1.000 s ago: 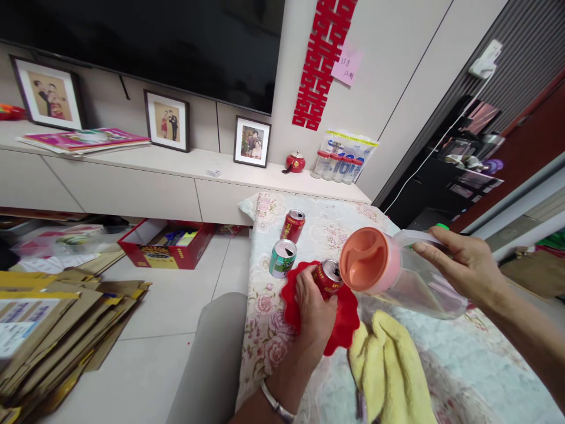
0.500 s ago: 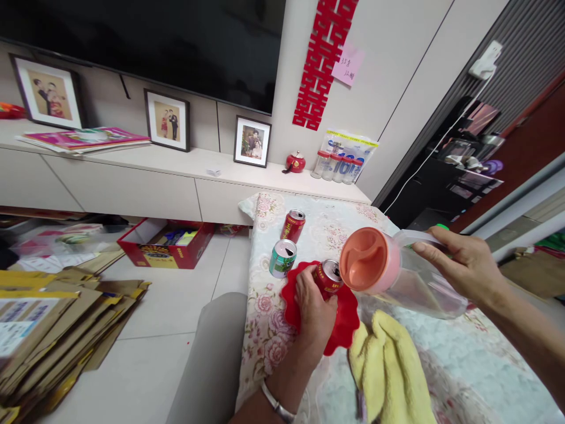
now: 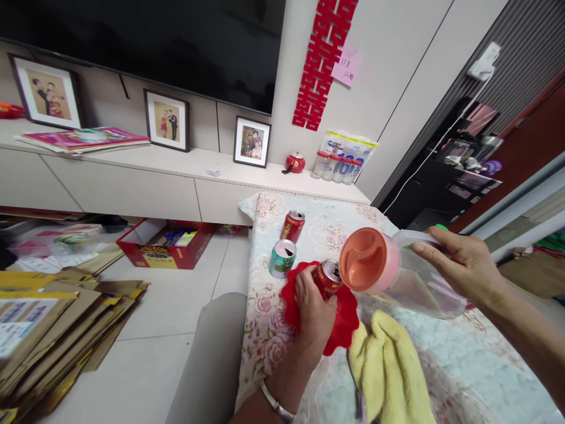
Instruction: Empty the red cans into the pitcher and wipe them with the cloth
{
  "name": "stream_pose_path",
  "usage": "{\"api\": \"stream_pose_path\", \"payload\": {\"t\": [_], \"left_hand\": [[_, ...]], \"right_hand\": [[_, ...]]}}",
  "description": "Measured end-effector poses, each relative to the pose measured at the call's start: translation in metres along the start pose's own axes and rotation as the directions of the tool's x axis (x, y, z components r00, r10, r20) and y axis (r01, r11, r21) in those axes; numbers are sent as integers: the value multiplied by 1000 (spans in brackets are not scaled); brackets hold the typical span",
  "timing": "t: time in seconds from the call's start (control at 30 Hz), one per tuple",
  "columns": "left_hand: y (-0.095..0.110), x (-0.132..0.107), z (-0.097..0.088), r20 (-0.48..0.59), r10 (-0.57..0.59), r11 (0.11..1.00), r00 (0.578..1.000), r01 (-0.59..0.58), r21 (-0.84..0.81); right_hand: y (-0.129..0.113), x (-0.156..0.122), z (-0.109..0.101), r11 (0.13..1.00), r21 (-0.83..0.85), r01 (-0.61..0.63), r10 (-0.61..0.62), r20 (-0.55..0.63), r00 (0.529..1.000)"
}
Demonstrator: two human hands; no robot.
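Observation:
My left hand [image 3: 314,311] is wrapped round a red drink can [image 3: 328,277] that stands on a red scalloped mat [image 3: 342,321] on the flowered tablecloth [image 3: 269,330]. My right hand [image 3: 463,265] grips the handle of a clear plastic jug [image 3: 415,285] with a salmon-pink lid [image 3: 364,261]. The jug is tipped on its side, its lid close above the can's open top. Whether any liquid is flowing, I cannot make out.
A green can [image 3: 282,258] and a second red can [image 3: 293,225] stand farther back on the table. A yellow cloth [image 3: 391,368] lies in front of the mat. Flattened cardboard [image 3: 48,330] is piled on the floor at left, near a red box [image 3: 165,242].

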State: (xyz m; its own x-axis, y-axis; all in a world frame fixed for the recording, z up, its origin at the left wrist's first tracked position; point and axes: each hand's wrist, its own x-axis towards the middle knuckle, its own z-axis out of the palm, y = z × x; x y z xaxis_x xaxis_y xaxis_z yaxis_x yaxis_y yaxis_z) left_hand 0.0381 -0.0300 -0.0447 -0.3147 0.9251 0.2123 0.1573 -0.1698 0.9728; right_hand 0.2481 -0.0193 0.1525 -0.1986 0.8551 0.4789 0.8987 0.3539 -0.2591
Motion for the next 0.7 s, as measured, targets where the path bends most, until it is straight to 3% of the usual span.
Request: {"api": "stream_pose_path", "payload": {"t": [0.7], "left_hand": [[-1, 0, 1, -11, 9, 1000, 1000, -9, -5]], "right_hand": [[3, -2, 0, 1000, 5, 6, -6, 8, 1000]]}}
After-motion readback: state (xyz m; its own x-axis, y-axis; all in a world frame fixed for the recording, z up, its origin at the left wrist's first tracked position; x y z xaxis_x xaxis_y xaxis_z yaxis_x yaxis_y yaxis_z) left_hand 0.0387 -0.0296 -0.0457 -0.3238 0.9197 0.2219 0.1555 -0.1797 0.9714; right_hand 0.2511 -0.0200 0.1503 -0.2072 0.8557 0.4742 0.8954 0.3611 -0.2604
